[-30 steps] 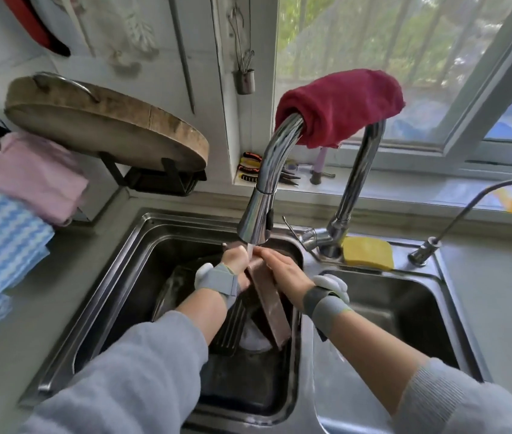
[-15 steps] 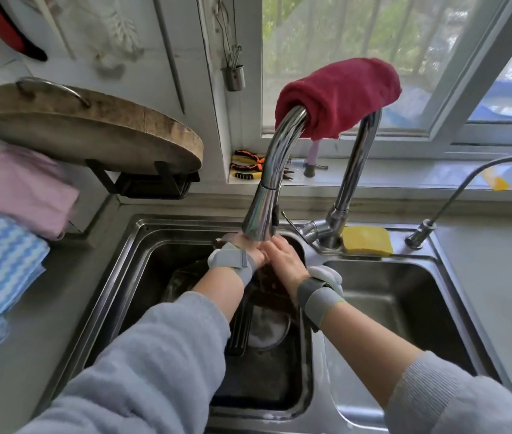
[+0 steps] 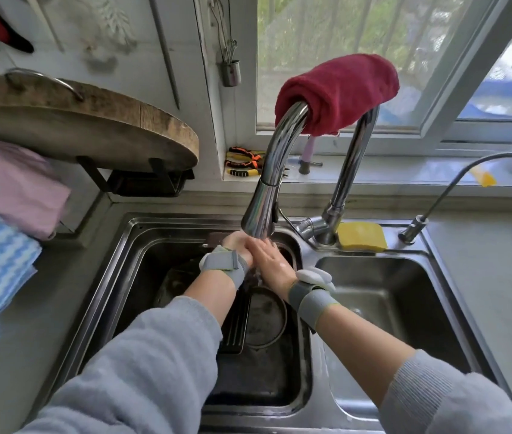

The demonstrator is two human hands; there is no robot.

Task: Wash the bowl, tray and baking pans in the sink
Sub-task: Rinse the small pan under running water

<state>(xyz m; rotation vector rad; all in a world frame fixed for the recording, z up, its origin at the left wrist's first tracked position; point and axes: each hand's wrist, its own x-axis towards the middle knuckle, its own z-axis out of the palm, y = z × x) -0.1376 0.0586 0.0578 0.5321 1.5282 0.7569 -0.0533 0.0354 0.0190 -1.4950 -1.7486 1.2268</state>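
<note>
Both hands, left hand point(image 3: 238, 245) and right hand point(image 3: 272, 260), meet under the tap point(image 3: 261, 211); whether either grip holds anything I cannot tell, so rinse over the left basin point(image 3: 129, 245), keeping splashes off the table point(image 3: 498, 292).

Both hands point(image 3: 256, 252) meet under the running faucet point(image 3: 262, 211).

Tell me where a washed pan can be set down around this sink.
Free: the right basin, bare steel past the right hand, and the grey counter right of the small tap. Crowded: the left basin, where a ridged tray and round pan lie under both hands; the sponge fills the ledge behind.
</note>
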